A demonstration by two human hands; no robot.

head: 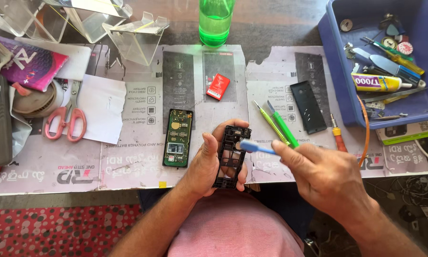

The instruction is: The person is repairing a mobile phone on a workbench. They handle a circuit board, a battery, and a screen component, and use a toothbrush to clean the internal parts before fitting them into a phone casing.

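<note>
Single head view, steeply down, close over table [128, 162]

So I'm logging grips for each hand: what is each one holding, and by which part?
The left hand holds a black phone frame by its long side edges. The right hand pinches a blue tool at its rear end.

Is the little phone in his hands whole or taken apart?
Taken apart. The left hand holds only a bare black frame; the green circuit board lies apart on the table.
</note>
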